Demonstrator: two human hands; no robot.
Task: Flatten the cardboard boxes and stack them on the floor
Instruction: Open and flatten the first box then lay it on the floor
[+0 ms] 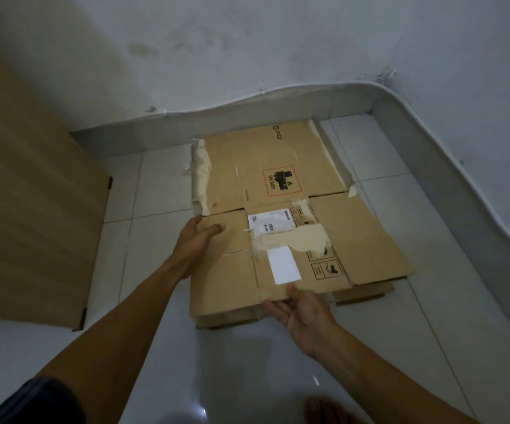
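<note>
The flattened brown cardboard box lies on a lower cardboard sheet on the white tiled floor. The left hand rests open on its left side; the right hand pinches the near edge. A pull there, I think, could slide it off the stack.

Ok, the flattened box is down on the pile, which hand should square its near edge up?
Probably the right hand: it is at the near edge of the box, thumb on top, fingers under. The left hand only rests flat on the left flap, farther from that edge.
</note>
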